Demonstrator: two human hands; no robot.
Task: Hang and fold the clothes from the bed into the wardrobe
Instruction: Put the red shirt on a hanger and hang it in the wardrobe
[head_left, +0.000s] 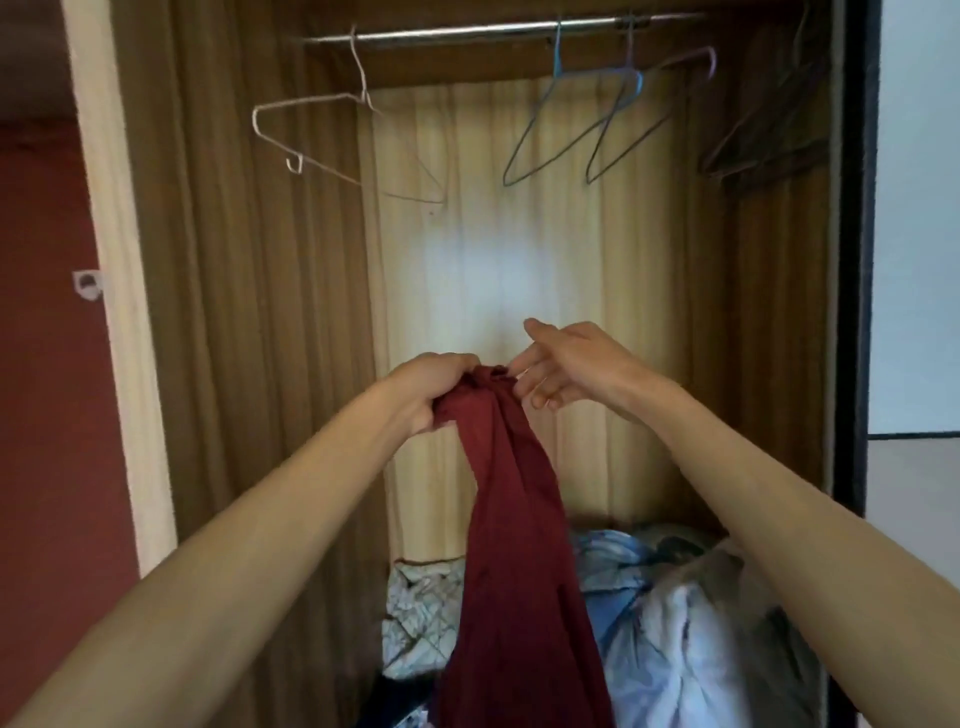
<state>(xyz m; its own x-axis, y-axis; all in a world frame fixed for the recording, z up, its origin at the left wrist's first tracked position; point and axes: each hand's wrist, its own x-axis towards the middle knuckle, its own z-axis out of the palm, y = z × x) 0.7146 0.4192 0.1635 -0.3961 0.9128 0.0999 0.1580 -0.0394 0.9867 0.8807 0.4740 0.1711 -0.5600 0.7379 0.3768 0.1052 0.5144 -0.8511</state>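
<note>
A dark red garment (511, 545) hangs bunched in front of the open wardrobe (249, 291). My left hand (428, 387) grips its gathered top end. My right hand (566, 364) is beside that end with fingers spread and relaxed, its fingertips touching the cloth. Above, a metal rail (467, 32) carries a white wire hanger (332, 140) at the left, a blue hanger (566, 124) and a pale purple hanger (654, 109) toward the right. All three hang bare.
Crumpled pale blue and white clothes (670, 639) and a patterned cloth (421, 613) fill the wardrobe floor. Dark hangers (769, 130) hang at the far right of the rail. A red wall (47, 364) lies left, a dark door edge (854, 260) right.
</note>
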